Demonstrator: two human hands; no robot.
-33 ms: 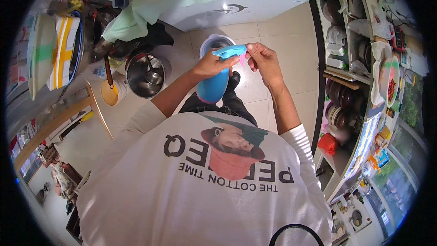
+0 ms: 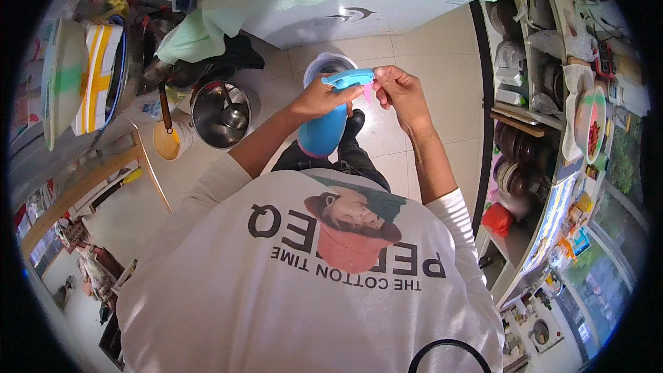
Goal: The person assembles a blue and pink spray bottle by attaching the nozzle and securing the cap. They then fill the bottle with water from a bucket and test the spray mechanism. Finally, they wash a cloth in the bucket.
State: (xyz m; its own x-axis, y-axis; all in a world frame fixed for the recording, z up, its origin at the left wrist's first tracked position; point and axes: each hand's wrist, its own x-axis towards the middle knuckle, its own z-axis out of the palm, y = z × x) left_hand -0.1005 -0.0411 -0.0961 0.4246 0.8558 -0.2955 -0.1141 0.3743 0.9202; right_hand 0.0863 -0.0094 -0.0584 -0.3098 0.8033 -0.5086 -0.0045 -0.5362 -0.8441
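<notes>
Blue spray bottle [image 2: 322, 137] held upright before the person's legs, above the floor [image 2: 442, 110]. Left hand [image 2: 316, 102] closed around its neck, some fingers hidden. Right hand [image 2: 402, 97] nearly closed, thumb and fingertips at the nozzle; firmness of pinch cannot be determined. Pail [image 2: 310, 72] beyond.

Left hand [image 2: 314, 101] is hiding neck of blue plastic spray bottle [image 2: 323, 137]; its spray head [image 2: 351, 79] is partly covering pale round tub [image 2: 309, 69]. Right hand's [image 2: 404, 100] fingertip contact is showing too small. Lower edge is cropping black curved band [image 2: 452, 342].
</notes>
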